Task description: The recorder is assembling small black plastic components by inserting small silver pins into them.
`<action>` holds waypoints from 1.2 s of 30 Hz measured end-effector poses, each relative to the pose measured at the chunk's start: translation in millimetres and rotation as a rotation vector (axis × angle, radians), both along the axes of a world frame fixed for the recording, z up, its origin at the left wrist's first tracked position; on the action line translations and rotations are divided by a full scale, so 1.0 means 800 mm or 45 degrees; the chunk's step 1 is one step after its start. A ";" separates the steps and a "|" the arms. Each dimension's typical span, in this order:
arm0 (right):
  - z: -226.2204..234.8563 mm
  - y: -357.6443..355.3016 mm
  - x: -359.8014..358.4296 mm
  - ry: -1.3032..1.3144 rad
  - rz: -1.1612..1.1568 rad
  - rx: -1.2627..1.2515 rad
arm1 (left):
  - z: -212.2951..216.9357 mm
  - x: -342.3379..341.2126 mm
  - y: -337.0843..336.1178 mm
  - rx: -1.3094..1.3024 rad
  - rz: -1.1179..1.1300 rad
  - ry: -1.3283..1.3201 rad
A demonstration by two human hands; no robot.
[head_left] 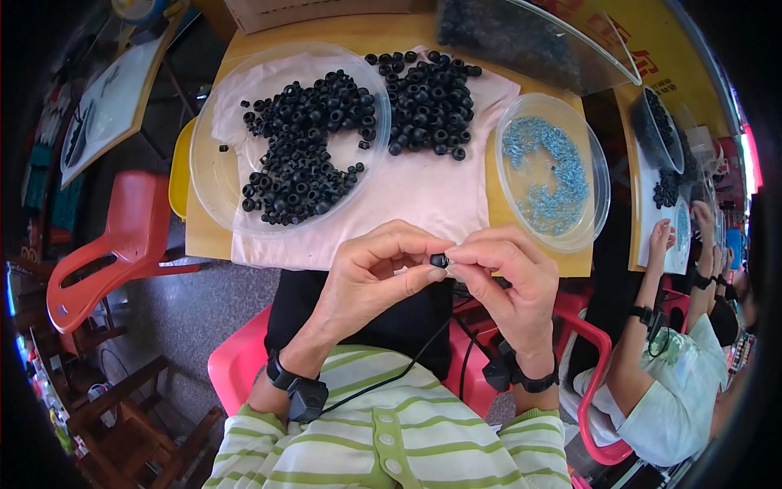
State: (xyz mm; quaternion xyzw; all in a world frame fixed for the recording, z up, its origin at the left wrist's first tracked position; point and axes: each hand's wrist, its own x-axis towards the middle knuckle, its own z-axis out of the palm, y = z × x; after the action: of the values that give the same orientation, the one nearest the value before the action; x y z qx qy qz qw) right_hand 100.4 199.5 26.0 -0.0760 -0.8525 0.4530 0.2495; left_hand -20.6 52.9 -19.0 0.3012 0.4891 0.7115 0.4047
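Observation:
Just past the table's near edge, both my hands meet over my lap. Thumb and fingers of my left hand (pixel 377 265) pinch a small black hollow plastic part (pixel 439 261), cap-like in shape. From the other side, my right hand (pixel 509 281) presses its closed fingertips to the right end of that part. Whatever those right fingertips hold is too small and hidden to name. Beyond my hands, a large clear round tub (pixel 199 175) holds many similar black parts. More black parts (pixel 432 106) lie heaped on a pink cloth (pixel 423 196) beside it.
At the right stands a clear oval tub (pixel 599 204) with tiny blue-grey pieces (pixel 562 183). A clear bin (pixel 538 41) of dark parts sits at the back. Another person (pixel 668 383) works at a table on the right. An orange chair (pixel 134 220) stands left.

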 end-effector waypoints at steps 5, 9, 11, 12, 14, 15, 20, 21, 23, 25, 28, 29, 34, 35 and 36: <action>0.007 -0.007 -0.007 0.002 -0.006 0.213 | 0.005 -0.007 -0.008 -0.059 -0.043 -0.101; 0.010 -0.004 -0.017 0.010 0.012 0.328 | 0.007 -0.013 -0.004 -0.041 -0.025 -0.157; 0.010 -0.002 -0.022 0.032 0.027 0.394 | 0.007 -0.016 -0.005 -0.063 -0.038 -0.196; 0.010 -0.002 -0.025 0.049 0.045 0.398 | 0.008 -0.018 -0.006 -0.068 -0.044 -0.212; 0.009 -0.002 -0.032 0.085 0.081 0.405 | 0.001 -0.021 -0.007 -0.011 -0.078 -0.440; 0.008 -0.004 -0.035 0.082 0.081 0.379 | -0.003 -0.022 -0.006 0.020 -0.097 -0.555; 0.016 0.000 -0.046 -0.059 0.174 0.173 | -0.018 -0.027 -0.009 0.071 -0.092 -0.782; 0.022 0.002 -0.055 -0.078 0.150 0.213 | -0.022 -0.027 -0.010 0.084 -0.096 -0.796; 0.033 0.009 -0.081 -0.117 0.087 0.295 | -0.020 -0.026 -0.006 0.072 -0.154 -0.626; 0.024 0.013 -0.118 -0.047 0.138 0.556 | -0.019 -0.027 -0.005 0.053 -0.189 -0.502; 0.023 0.006 -0.154 -0.185 0.215 0.809 | -0.021 -0.027 -0.008 0.073 -0.186 -0.563; 0.018 0.006 -0.165 -0.250 0.245 0.856 | -0.021 -0.027 -0.008 0.069 -0.205 -0.560; 0.024 -0.001 -0.192 -0.442 0.426 0.987 | -0.020 -0.028 -0.010 0.085 -0.260 -0.576; 0.023 -0.004 -0.196 -0.477 0.429 1.019 | -0.020 -0.028 -0.012 0.081 -0.267 -0.581; 0.021 -0.005 -0.200 -0.511 0.431 1.054 | -0.020 -0.028 -0.011 0.079 -0.274 -0.584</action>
State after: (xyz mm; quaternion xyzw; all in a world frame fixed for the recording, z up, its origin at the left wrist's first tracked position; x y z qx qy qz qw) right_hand -59.3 195.4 42.6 0.0833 -0.9927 0.0868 0.0124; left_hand -43.1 44.2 -35.1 0.1945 0.3276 0.7287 0.5691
